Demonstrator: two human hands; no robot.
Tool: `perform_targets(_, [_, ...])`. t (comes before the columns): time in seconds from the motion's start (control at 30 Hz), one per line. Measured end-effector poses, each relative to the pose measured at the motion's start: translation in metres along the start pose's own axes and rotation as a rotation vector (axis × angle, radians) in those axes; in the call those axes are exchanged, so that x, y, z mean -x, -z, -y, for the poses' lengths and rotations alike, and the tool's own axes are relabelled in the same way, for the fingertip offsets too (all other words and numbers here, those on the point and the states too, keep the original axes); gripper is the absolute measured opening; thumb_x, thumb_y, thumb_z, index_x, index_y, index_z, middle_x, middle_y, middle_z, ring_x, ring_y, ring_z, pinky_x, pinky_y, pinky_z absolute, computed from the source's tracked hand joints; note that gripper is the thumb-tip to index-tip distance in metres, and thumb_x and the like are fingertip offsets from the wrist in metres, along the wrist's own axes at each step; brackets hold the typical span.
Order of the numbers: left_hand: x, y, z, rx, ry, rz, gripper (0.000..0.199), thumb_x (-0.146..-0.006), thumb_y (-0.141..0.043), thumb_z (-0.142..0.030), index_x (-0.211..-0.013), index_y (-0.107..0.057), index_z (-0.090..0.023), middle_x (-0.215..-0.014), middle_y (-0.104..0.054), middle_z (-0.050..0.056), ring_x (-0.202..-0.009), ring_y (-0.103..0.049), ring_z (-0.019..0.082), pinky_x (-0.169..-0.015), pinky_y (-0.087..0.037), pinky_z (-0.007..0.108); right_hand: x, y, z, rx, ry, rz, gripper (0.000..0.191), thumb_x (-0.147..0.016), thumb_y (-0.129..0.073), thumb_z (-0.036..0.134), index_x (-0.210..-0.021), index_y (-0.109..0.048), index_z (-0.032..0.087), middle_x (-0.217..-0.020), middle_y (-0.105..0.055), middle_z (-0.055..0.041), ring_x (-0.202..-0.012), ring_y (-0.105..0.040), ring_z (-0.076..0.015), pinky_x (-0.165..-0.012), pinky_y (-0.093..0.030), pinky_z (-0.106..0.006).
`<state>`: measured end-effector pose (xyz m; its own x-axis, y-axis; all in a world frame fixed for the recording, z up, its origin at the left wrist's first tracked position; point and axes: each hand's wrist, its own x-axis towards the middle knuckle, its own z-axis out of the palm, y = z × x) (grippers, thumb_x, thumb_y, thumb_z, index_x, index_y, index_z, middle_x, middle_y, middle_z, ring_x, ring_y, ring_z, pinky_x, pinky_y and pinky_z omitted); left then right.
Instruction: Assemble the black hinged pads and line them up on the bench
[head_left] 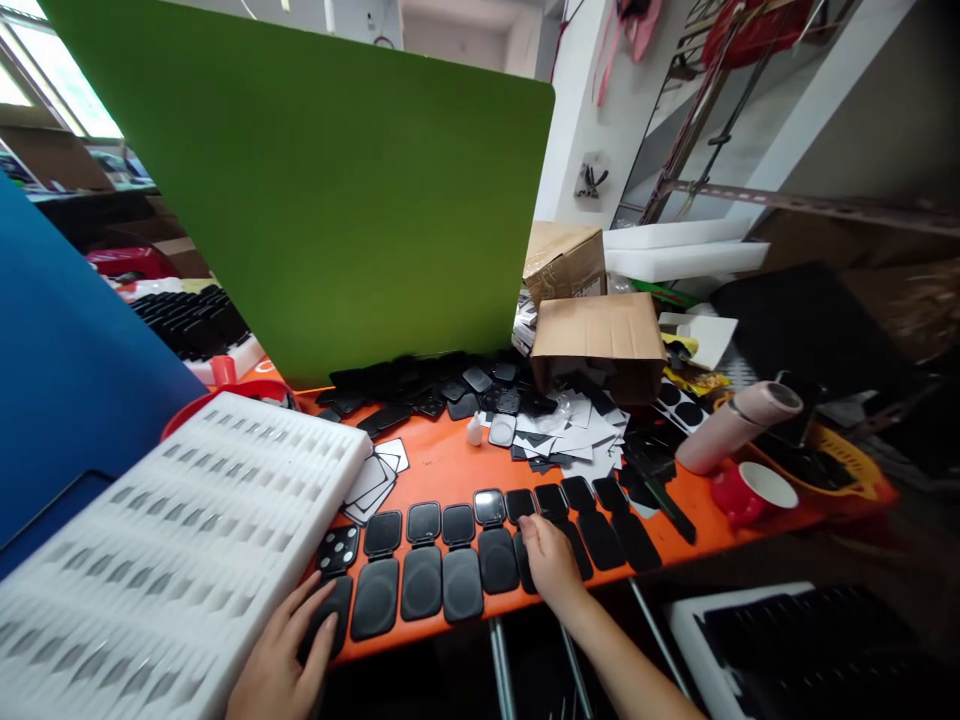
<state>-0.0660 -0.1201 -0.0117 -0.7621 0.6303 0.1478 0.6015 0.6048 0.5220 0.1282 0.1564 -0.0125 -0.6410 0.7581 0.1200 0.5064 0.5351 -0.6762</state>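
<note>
A row of black hinged compacts (421, 585), opened flat, lies along the front edge of the orange table (442, 460). My left hand (289, 645) is at the row's left end, with thumb and fingers apart around the lower panel of a compact (334, 612). That compact's upper panel (339, 549) bears several pale dots. Further right, my right hand (551, 560) has its fingers curled over a compact in the row, partly hiding it. One upper panel (490, 506) just left of this hand looks glossy and reflects light.
A white foam tray (354, 440) with slots stands at left. White cards (375, 480), black parts (480, 380) and paper sheets (577, 430) lie behind the row. A pink flask (739, 425) and red mug (754, 492) stand right. A green panel (360, 200) rises behind.
</note>
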Motion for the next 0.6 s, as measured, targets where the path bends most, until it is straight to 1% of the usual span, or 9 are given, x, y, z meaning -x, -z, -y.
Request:
perform_targets(0.13, [0.002,-0.001,-0.004,0.004,0.011,0.017,0.039,-0.076,-0.041,-0.043,-0.109,-0.052,-0.027,-0.125,-0.044,0.003,-0.113,-0.043,0.025,-0.096,-0.036,0.041,0.002,-0.002,0.000,-0.050,-0.027,-0.030,0.036,-0.089,-0.023,0.038,-0.066,-0.045,0.020,-0.066,-0.056,-0.0041,-0.066,-0.052,-0.0177,-0.061,-0.034,-0.026])
perform_targets(0.27, [-0.001,0.001,-0.007,0.011,-0.014,-0.004,0.037,-0.077,-0.042,-0.042,-0.109,-0.052,-0.026,-0.125,-0.044,0.003,-0.113,-0.043,0.025,-0.096,-0.035,0.042,0.002,-0.004,-0.001,-0.105,-0.015,-0.056,0.032,-0.088,-0.024,0.038,-0.083,-0.050,0.020,-0.080,-0.059,-0.0061,-0.076,-0.054,-0.0188,-0.067,-0.037,-0.027])
perform_targets(0.33, [-0.002,0.004,-0.008,0.011,-0.023,-0.022,0.036,-0.077,-0.043,-0.041,-0.109,-0.052,-0.026,-0.125,-0.044,0.004,-0.113,-0.043,0.025,-0.096,-0.035,0.041,0.004,-0.006,-0.002,-0.108,0.007,-0.028,0.032,-0.088,-0.025,0.040,-0.081,-0.050,0.020,-0.078,-0.059,-0.0058,-0.075,-0.054,-0.0190,-0.066,-0.037,-0.027])
perform_targets(0.43, [-0.003,0.012,-0.014,0.010,-0.041,-0.030,0.033,-0.080,-0.042,-0.036,-0.109,-0.053,-0.025,-0.124,-0.045,0.005,-0.113,-0.043,0.023,-0.096,-0.037,0.039,0.009,-0.010,-0.007,-0.086,0.031,0.053,0.036,-0.086,-0.027,0.043,-0.066,-0.047,0.022,-0.064,-0.055,-0.0036,-0.063,-0.053,-0.0185,-0.058,-0.036,-0.027])
perform_targets(0.5, [-0.004,0.018,-0.018,0.007,-0.044,-0.045,0.032,-0.081,-0.040,-0.033,-0.110,-0.052,-0.025,-0.125,-0.044,0.006,-0.114,-0.042,0.023,-0.095,-0.037,0.038,0.011,-0.014,-0.013,-0.102,0.022,0.094,0.036,-0.085,-0.030,0.046,-0.062,-0.045,0.022,-0.060,-0.054,-0.0030,-0.060,-0.052,-0.0185,-0.056,-0.036,-0.027])
perform_targets(0.6, [-0.007,0.027,-0.020,-0.008,-0.022,-0.091,0.032,-0.082,-0.039,-0.030,-0.112,-0.051,-0.025,-0.124,-0.044,0.006,-0.113,-0.043,0.022,-0.095,-0.037,0.038,0.010,-0.018,-0.021,-0.181,-0.034,0.114,0.034,-0.083,-0.031,0.048,-0.070,-0.050,0.023,-0.067,-0.058,-0.0042,-0.065,-0.055,-0.0198,-0.060,-0.040,-0.028])
